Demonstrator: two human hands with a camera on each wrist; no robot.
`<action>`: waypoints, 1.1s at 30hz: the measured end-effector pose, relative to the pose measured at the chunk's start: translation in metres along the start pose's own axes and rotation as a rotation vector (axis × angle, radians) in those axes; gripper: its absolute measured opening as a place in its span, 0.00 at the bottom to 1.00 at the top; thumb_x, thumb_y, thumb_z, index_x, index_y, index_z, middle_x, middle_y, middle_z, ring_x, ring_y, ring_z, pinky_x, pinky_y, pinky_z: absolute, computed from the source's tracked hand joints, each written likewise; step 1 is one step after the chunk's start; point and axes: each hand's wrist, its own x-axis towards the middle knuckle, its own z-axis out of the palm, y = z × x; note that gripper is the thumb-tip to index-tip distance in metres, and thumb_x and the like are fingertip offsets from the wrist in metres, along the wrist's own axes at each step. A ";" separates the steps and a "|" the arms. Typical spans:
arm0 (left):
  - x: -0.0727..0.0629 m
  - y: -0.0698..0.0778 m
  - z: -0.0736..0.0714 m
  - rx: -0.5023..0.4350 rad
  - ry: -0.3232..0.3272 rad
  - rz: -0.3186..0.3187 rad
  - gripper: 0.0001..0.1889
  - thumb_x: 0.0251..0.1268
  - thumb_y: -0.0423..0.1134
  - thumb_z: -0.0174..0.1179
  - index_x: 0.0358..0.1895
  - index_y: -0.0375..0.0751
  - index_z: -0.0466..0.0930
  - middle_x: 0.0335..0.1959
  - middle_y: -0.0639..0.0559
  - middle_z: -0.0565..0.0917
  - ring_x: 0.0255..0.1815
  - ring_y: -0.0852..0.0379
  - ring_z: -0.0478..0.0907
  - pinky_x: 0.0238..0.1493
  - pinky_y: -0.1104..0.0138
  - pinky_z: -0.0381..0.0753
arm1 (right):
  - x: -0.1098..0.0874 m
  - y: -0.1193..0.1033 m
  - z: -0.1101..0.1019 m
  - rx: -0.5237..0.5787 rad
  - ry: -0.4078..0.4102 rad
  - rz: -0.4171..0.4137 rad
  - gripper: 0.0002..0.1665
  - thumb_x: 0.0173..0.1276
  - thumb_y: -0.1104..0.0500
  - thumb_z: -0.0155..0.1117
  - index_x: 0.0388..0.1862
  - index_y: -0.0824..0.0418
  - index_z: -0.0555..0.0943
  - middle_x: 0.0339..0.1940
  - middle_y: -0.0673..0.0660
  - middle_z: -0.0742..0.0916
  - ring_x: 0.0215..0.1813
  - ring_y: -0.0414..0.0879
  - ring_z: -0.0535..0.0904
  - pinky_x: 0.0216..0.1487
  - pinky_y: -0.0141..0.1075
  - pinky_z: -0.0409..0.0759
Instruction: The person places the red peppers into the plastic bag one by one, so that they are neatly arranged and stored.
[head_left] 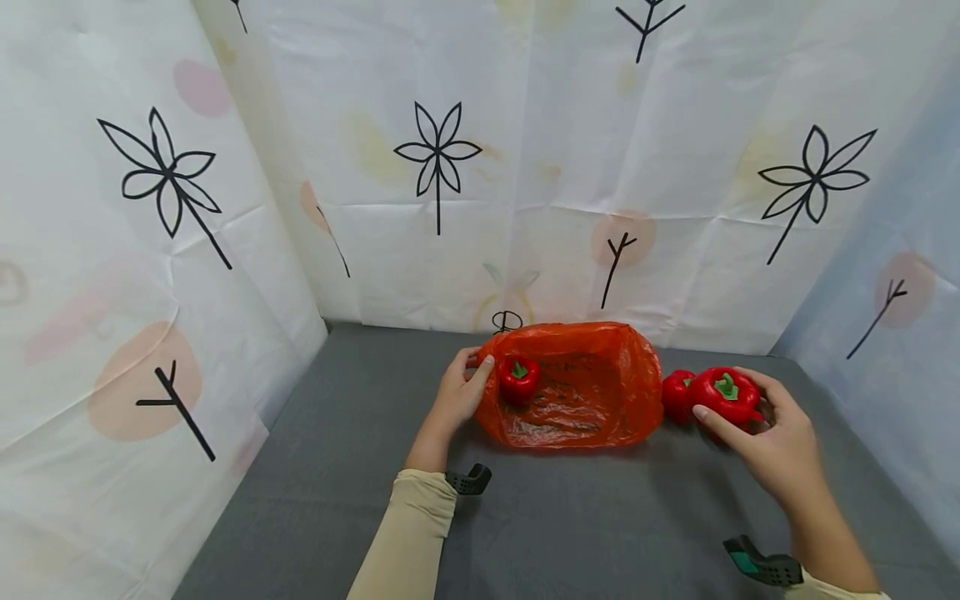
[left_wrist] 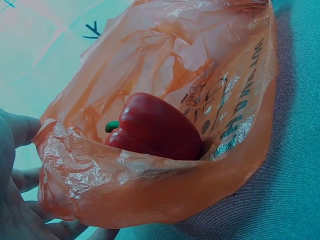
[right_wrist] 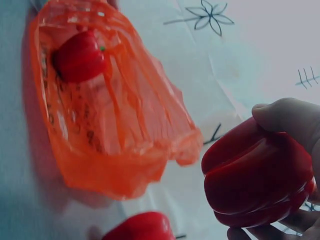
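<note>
An orange-red plastic bag (head_left: pixel 577 429) lies on its base on the grey table, its mouth spread wide. Inside, toward its left end, sits a red bell pepper (head_left: pixel 519 381) with a green stem; the left wrist view shows this bell pepper (left_wrist: pixel 155 127) on its side. My left hand (head_left: pixel 459 390) grips the bag's left rim, thumb at the edge and fingers along the outside. To the right of the bag, my right hand (head_left: pixel 783 433) holds another red bell pepper (right_wrist: pixel 257 175), raised off the table. A third bell pepper (head_left: pixel 677 397) stands between it and the bag, partly hidden.
White cloth (head_left: pixel 525 250) printed with black flowers and twigs hangs behind and on both sides of the grey table (head_left: pixel 570 525). Dark bands (head_left: pixel 470 480) sit at both wrists.
</note>
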 end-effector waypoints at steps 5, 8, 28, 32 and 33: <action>0.000 0.000 0.000 -0.002 0.002 -0.006 0.28 0.82 0.58 0.54 0.75 0.49 0.71 0.69 0.43 0.78 0.65 0.42 0.79 0.66 0.44 0.81 | 0.000 -0.011 0.011 0.045 -0.014 -0.073 0.48 0.66 0.51 0.80 0.80 0.58 0.68 0.71 0.65 0.77 0.50 0.20 0.71 0.41 0.12 0.76; 0.001 0.001 0.000 -0.001 0.005 -0.002 0.27 0.82 0.58 0.54 0.74 0.49 0.72 0.69 0.43 0.78 0.65 0.42 0.80 0.66 0.44 0.82 | -0.001 -0.019 0.019 0.076 -0.029 -0.103 0.48 0.66 0.53 0.81 0.80 0.57 0.68 0.70 0.63 0.78 0.52 0.22 0.72 0.43 0.13 0.77; 0.002 -0.001 -0.001 0.001 -0.006 -0.007 0.28 0.82 0.59 0.54 0.74 0.50 0.72 0.69 0.43 0.78 0.65 0.44 0.80 0.65 0.45 0.83 | 0.016 -0.038 0.099 0.210 -0.273 -0.138 0.45 0.68 0.50 0.78 0.78 0.58 0.68 0.73 0.64 0.77 0.66 0.60 0.80 0.52 0.24 0.82; 0.002 -0.002 -0.001 -0.003 -0.008 -0.008 0.27 0.82 0.59 0.54 0.74 0.50 0.72 0.69 0.43 0.79 0.65 0.43 0.80 0.65 0.45 0.83 | 0.020 -0.034 0.116 0.176 -0.278 -0.138 0.45 0.67 0.47 0.79 0.77 0.58 0.70 0.70 0.63 0.81 0.64 0.58 0.82 0.56 0.36 0.86; 0.002 -0.002 -0.001 -0.001 -0.006 -0.008 0.27 0.82 0.59 0.54 0.74 0.50 0.72 0.69 0.43 0.79 0.65 0.43 0.80 0.65 0.45 0.83 | 0.021 -0.033 0.120 0.168 -0.279 -0.140 0.44 0.67 0.47 0.79 0.76 0.57 0.70 0.69 0.63 0.82 0.63 0.58 0.82 0.57 0.40 0.87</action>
